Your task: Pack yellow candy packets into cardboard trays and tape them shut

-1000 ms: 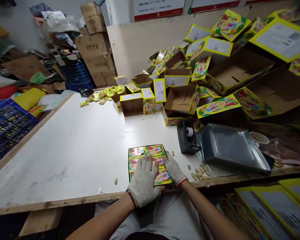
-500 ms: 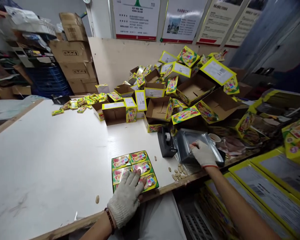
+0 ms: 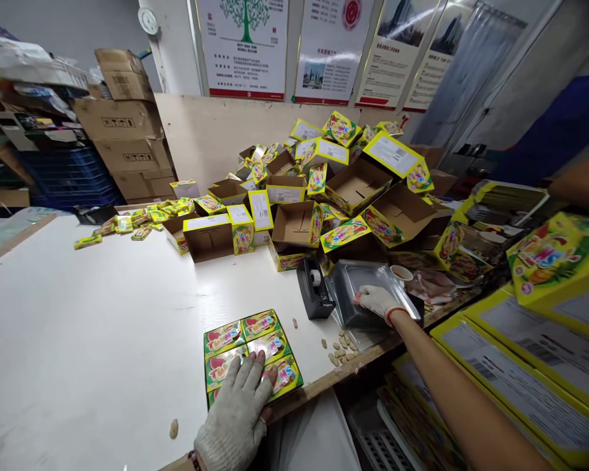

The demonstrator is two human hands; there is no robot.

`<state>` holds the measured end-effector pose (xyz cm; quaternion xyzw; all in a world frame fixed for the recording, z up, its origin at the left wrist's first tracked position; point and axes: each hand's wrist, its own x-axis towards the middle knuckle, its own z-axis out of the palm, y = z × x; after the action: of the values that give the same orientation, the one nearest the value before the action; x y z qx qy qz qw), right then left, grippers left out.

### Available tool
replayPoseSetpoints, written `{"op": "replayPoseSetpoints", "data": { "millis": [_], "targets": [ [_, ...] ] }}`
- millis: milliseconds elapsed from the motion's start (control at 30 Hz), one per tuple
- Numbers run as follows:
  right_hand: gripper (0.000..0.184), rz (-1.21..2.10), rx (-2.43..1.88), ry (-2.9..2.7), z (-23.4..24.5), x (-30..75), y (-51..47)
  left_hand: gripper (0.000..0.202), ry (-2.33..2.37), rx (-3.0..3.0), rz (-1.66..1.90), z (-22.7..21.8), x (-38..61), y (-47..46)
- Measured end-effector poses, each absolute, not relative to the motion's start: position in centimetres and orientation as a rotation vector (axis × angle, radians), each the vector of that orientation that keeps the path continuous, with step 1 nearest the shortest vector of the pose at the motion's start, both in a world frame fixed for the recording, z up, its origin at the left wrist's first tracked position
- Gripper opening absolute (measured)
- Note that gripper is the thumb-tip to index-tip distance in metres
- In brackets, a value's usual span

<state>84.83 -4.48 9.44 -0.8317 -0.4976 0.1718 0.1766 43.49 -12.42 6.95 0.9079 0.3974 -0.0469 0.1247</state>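
My left hand [image 3: 238,405], in a white knit glove with bare fingertips, lies flat with fingers spread on a block of small fruit-printed candy boxes [image 3: 226,335]. The block sits near the table's front edge in a thin dark-edged tray, its lower part covered by my hand. My right hand [image 3: 379,302], gloved likewise, is at a stack of clear plastic film [image 3: 353,278], with its bent fingers together at the film's surface. Between the film and the block stands a black tape dispenser [image 3: 317,291].
Yellow open display cartons [image 3: 294,222] are heaped at the back. Loose candy packs [image 3: 152,212] lie far left. Peanuts [image 3: 341,347] are scattered near the front edge, with a paper cup [image 3: 401,273] beyond the film. Flat printed cartons [image 3: 530,353] are stacked on the right.
The whole view has shifted, so the table things appear lower and farther left. My left hand stays on the candy boxes; my right hand has slid slightly across the film.
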Motion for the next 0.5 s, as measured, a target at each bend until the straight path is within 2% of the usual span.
{"op": "replayPoseSetpoints", "data": {
  "millis": [200,367,500],
  "targets": [
    [0.008,0.413,-2.396,-1.479,10.3,82.7,-4.9,0.072,1.147,2.678,-0.074,6.8,43.5,-12.4],
    [0.008,0.233,-2.487,-1.473,12.5,80.7,-5.4,0.070,1.147,2.595,-0.001,6.7,43.2,-12.6],
    [0.011,-0.081,-2.490,-1.382,17.2,78.9,-7.7,0.060,1.207,2.341,0.355,7.2,41.6,-11.5]
  ]
}}
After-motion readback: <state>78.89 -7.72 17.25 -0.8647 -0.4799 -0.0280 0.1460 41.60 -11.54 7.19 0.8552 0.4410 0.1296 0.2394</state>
